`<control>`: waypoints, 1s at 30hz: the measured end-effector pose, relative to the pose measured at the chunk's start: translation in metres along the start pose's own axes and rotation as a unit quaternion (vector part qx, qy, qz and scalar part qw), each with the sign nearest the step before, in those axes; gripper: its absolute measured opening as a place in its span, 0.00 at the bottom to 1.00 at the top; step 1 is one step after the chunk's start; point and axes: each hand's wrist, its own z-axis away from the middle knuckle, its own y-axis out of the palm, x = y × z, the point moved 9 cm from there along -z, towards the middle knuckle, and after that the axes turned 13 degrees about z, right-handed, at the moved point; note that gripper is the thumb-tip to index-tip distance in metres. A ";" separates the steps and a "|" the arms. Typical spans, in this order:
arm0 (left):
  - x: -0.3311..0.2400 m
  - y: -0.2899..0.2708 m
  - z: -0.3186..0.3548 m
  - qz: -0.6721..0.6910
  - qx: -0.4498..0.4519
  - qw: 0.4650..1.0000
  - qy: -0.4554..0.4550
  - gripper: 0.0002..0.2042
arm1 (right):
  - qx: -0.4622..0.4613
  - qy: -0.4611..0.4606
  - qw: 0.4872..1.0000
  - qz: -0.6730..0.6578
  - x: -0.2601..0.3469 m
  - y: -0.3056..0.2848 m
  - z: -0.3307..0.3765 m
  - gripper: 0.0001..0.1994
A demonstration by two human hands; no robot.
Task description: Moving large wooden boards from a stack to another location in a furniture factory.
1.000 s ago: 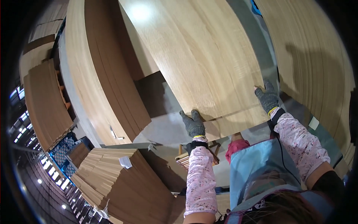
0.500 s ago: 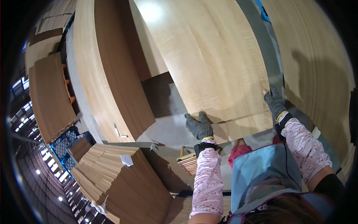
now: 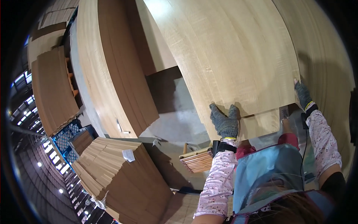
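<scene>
A very big, thin sheet of pale wood (image 3: 231, 56) is held up in front of the person. It fills most of the top and middle of the view, and its near edge is low down, close to the person's body. A second pale sheet (image 3: 261, 125) is seen just under that edge.

To the left, a tall stack of pale wooden boards (image 3: 108, 74) is seen standing on grey ground. Farther left, a brown stack of sheets (image 3: 52, 93) is seen. At the lower left, a big pile of brown cardboard-coloured sheets (image 3: 119, 179) is seen, with a small white paper tag (image 3: 128, 155) lying on top. A blue plastic crate (image 3: 69, 134) is seen beside it. A small stack of wooden slats (image 3: 197, 160) is seen near the middle, below the big sheet.

A light blue apron (image 3: 264, 171) is worn by the person, with pink flowered sleeves (image 3: 216, 179).

The left hand (image 3: 225, 121), in a grey knit glove, is laid flat and open against the near edge of the big sheet, fingers spread upward. The right hand (image 3: 302, 93), also in a grey glove, is pressed on the sheet's right corner, and the edge is gripped by its fingers.
</scene>
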 end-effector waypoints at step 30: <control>0.017 -0.050 0.012 0.117 0.162 0.979 -0.033 0.33 | -0.100 0.039 0.930 0.353 0.116 -0.037 0.201 0.44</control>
